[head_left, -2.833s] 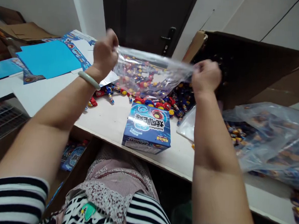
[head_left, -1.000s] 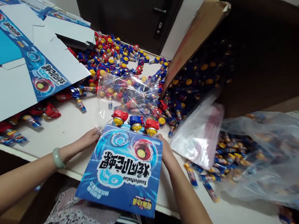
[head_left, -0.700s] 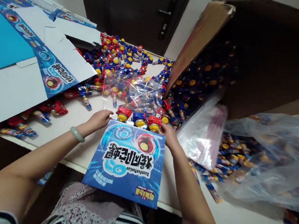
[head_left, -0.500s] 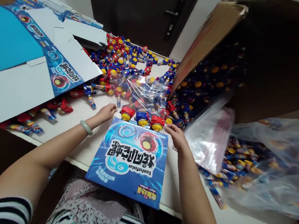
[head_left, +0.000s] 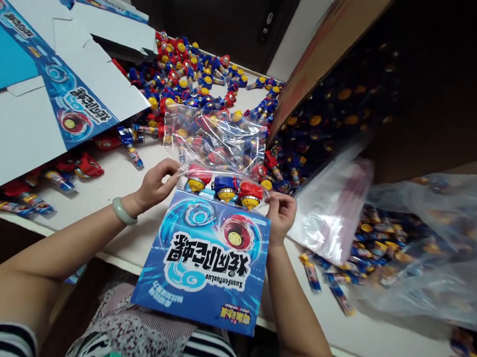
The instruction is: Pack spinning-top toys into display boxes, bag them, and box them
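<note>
A blue printed box (head_left: 205, 262) lies in front of me with its lettering upside down, tilted over the table's near edge. At its far end sit two red toys and a blue one (head_left: 225, 188), each with a yellow disc underneath. Beyond them stretches a clear plastic bag (head_left: 216, 139), with loose toys visible through it. My left hand (head_left: 157, 183), with a pale bangle on the wrist, pinches the bag at the box's far left corner. At the far right corner, my right hand (head_left: 280, 213) is closed on the bag's other side.
A heap of red and blue toys (head_left: 204, 74) covers the table's back. Opened printed cartons (head_left: 99, 78) stand at left. A large brown cardboard box (head_left: 315, 48) lies on its side at right, near a stack of clear bags (head_left: 333, 216) and a translucent sack (head_left: 432, 249).
Both hands have closed on the bag's near edge, and the plastic is drawn toward the box's far end. The view has shifted slightly.
</note>
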A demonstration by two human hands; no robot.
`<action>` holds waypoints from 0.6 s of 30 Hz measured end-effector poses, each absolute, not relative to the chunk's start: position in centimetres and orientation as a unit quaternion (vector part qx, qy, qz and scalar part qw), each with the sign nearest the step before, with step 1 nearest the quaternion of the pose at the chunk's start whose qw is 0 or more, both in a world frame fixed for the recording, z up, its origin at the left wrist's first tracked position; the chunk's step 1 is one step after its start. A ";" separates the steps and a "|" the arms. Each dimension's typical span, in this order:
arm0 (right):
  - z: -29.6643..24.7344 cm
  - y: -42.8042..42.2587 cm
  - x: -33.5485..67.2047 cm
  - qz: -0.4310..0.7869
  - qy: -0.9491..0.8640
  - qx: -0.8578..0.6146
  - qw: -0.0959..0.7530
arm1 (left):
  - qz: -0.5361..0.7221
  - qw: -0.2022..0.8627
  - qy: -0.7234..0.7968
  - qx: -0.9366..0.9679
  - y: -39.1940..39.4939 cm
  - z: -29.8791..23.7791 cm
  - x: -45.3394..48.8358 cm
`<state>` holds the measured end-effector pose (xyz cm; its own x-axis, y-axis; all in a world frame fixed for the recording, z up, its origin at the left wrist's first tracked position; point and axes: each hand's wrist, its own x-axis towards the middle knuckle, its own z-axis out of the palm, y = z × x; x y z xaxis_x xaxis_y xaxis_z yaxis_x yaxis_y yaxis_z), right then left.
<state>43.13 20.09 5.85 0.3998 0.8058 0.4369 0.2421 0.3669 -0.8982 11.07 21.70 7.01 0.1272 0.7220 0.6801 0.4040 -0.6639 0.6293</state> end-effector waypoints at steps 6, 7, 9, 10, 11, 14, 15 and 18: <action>5.1 14.6 44.4 0.134 -0.614 -0.461 0.627 | 0.468 0.062 0.329 0.818 18.5 7.3 9.7; 4.8 13.9 44.6 0.120 -0.617 -0.458 0.628 | 0.466 0.067 0.333 0.817 18.1 7.1 9.7; 4.6 13.2 44.8 0.098 -0.616 -0.473 0.622 | 0.465 0.104 0.355 0.804 17.7 6.9 9.7; 4.8 13.1 45.0 0.093 -0.623 -0.488 0.604 | 0.465 0.130 0.368 0.794 17.7 6.9 9.8; 5.1 13.2 45.1 0.095 -0.640 -0.502 0.573 | 0.465 0.156 0.383 0.783 17.8 7.0 10.0; 6.9 13.4 45.5 0.102 -0.695 -0.530 0.475 | 0.461 0.204 0.436 0.745 18.1 7.6 10.7; 7.5 13.4 45.5 0.097 -0.697 -0.536 0.467 | 0.459 0.212 0.456 0.733 18.1 7.9 10.9; 8.3 12.9 45.0 0.077 -0.660 -0.550 0.506 | 0.453 0.213 0.476 0.723 17.7 8.6 11.5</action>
